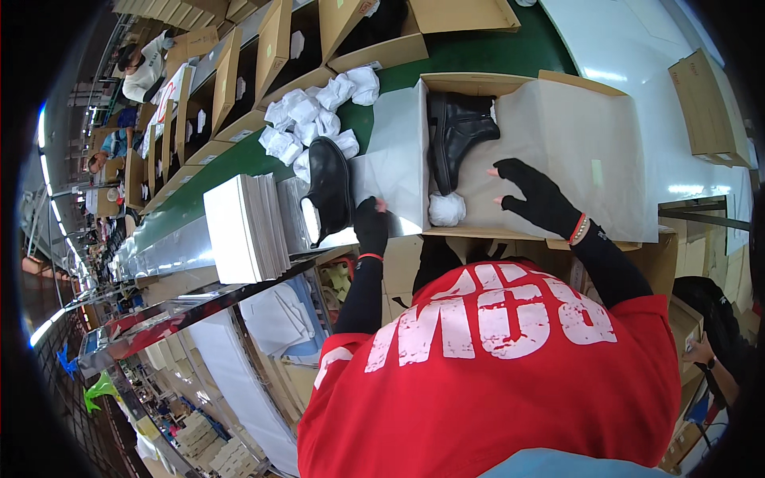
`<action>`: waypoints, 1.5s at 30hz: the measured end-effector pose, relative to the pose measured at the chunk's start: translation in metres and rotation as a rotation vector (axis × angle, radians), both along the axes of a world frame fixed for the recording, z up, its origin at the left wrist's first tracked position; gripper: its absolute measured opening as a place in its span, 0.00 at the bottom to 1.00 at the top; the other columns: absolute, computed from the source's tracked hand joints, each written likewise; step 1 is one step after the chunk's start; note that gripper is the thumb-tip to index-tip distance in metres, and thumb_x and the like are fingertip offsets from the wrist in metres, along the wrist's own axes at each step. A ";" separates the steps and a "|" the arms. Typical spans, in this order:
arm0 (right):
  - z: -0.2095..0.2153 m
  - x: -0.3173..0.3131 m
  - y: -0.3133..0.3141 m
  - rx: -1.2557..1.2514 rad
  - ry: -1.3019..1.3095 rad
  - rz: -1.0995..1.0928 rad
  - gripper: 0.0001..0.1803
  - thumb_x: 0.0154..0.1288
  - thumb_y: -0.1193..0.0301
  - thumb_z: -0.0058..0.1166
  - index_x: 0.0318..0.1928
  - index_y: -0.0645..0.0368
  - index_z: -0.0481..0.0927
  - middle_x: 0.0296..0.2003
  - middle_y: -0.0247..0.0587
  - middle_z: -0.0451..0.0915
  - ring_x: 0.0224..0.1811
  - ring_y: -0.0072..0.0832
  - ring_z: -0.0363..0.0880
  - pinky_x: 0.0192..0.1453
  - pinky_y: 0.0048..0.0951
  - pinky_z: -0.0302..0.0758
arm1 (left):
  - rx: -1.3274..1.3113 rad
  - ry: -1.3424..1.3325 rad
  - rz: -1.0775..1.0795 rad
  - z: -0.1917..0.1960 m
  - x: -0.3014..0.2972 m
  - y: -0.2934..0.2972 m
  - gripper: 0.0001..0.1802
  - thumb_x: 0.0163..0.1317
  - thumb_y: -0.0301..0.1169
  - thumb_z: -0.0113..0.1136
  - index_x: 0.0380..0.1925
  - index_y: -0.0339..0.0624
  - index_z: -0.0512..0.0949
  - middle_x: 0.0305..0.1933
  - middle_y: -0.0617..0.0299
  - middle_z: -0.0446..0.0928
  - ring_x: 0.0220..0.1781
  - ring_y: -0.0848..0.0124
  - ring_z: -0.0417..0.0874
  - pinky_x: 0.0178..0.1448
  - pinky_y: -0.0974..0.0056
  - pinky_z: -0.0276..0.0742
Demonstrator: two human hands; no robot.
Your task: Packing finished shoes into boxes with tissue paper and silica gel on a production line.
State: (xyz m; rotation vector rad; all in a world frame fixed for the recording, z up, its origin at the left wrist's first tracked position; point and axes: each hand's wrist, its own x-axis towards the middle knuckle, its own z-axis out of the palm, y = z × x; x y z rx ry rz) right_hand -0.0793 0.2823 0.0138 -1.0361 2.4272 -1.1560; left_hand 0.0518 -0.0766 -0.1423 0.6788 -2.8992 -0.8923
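At the far left, beyond the work surface, a co-worker in a white top (147,73) stood among cartons. From there a slanting row of open boxes (239,119) ran up toward the top of the view, with dark contents and bits of white showing inside several. Nearer the person, a thick stack of white sheets (239,229) sat on the metallic surface (179,256). Farther up, on the green surface (498,57), lay a heap of crumpled white paper (319,111), close to the toe of a loose black boot (330,183). That boot was outside any box, to the right of the stack, its toe pointing away from the person.

The left hand (370,227), in a black fingerless glove, was just beside the loose boot. Its fingers looked drawn together, but whether they pinched anything — or touched the boot — could not be told.

To its right was an open brown box (424,81) lined with pale paper (562,127). Inside, along the left wall, a second black boot (456,139) lay on its side, toe toward the person, with a wad of white paper (447,210) just below the toe. The right hand (538,199), gloved likewise, hung over the lining with fingers spread — nothing in its grasp. At the far right stood a closed brown carton (708,110).
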 end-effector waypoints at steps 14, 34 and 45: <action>0.019 0.010 -0.152 0.088 0.165 0.803 0.35 0.53 0.47 0.62 0.58 0.52 0.74 0.58 0.47 0.72 0.66 0.47 0.64 0.73 0.53 0.51 | 0.528 0.313 -1.253 0.135 -0.044 0.200 0.13 0.57 0.33 0.60 0.42 0.42 0.79 0.48 0.52 0.77 0.49 0.58 0.79 0.53 0.57 0.73; -0.088 -0.028 -0.049 0.911 0.327 0.147 0.69 0.30 0.49 0.76 0.71 0.61 0.49 0.70 0.59 0.51 0.74 0.55 0.45 0.71 0.67 0.39 | -0.034 0.124 -0.103 0.072 -0.056 0.056 0.30 0.58 0.28 0.53 0.63 0.52 0.65 0.44 0.53 0.79 0.31 0.50 0.82 0.34 0.49 0.76; -0.008 0.040 -0.091 0.140 -0.191 0.285 0.36 0.51 0.59 0.67 0.60 0.58 0.72 0.53 0.48 0.76 0.56 0.43 0.74 0.61 0.38 0.69 | 0.315 0.538 0.176 0.130 -0.027 -0.148 0.12 0.68 0.33 0.53 0.48 0.40 0.76 0.41 0.66 0.79 0.45 0.74 0.77 0.49 0.68 0.72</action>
